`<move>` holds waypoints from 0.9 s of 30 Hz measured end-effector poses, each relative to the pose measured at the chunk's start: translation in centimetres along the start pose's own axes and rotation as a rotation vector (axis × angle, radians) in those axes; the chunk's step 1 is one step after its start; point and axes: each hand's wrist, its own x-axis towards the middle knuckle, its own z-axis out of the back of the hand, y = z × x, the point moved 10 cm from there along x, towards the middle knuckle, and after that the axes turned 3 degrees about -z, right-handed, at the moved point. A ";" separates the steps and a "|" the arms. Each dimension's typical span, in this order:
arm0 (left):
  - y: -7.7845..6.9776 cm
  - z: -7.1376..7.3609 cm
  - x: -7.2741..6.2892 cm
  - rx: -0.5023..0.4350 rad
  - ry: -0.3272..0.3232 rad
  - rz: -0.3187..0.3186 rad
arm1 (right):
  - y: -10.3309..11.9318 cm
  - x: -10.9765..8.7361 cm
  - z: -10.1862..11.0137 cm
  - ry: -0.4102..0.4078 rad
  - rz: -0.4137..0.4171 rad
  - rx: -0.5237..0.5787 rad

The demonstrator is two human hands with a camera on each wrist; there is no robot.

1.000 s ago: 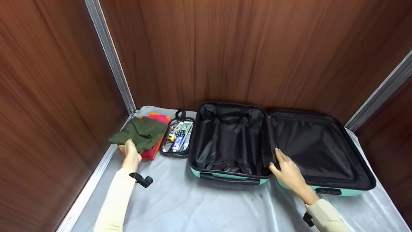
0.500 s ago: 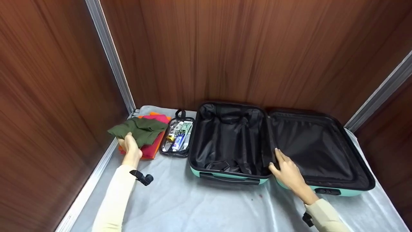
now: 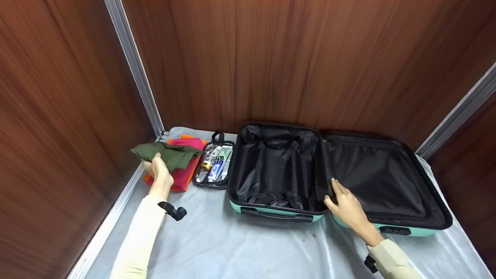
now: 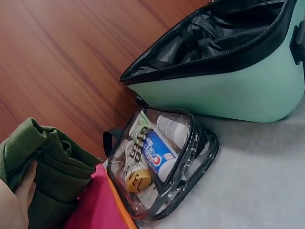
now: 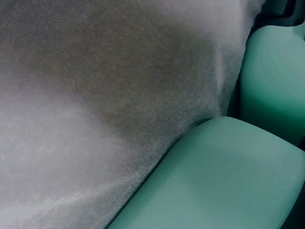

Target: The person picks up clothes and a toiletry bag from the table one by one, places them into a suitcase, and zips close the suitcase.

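My left hand (image 3: pixel 158 170) grips a dark green folded garment (image 3: pixel 172 155), lifted above a pile of pink and orange cloth. In the left wrist view, part of the hand (image 4: pixel 18 202) shows against the folds of the green garment (image 4: pixel 50 176); the fingers beneath are hidden. Pink cloth (image 4: pixel 97 202) lies below it. Over on the right, my right hand (image 3: pixel 347 205) rests on the inner edge of an open mint-green suitcase (image 3: pixel 277 215), where its two halves meet. The right wrist view shows only the mint shells (image 5: pixel 219 176), not the hand.
A clear toiletry bag (image 3: pixel 199 184) with tubes and bottles lies between the cloth pile and the suitcase. The suitcase lid (image 3: pixel 387 178) lies open to the right, black inside. Brown wood-look panels (image 3: pixel 271 62) stand behind and at both sides. Grey cloth (image 3: pixel 248 248) covers the surface.
My left hand has moved slightly up with the green garment, which has tilted and bunched so more of the pink cloth below shows. The right hand has stayed in place.
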 end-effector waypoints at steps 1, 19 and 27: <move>-0.1 -0.1 0.0 -0.003 0.005 -0.002 | 0.0 0.0 0.0 0.004 -0.003 0.001; -1.4 -2.1 -0.9 0.041 0.048 -0.017 | -0.1 0.1 0.0 0.011 -0.004 0.002; -1.9 -2.8 -1.2 0.044 0.054 -0.017 | -0.1 0.0 0.0 0.011 -0.004 0.003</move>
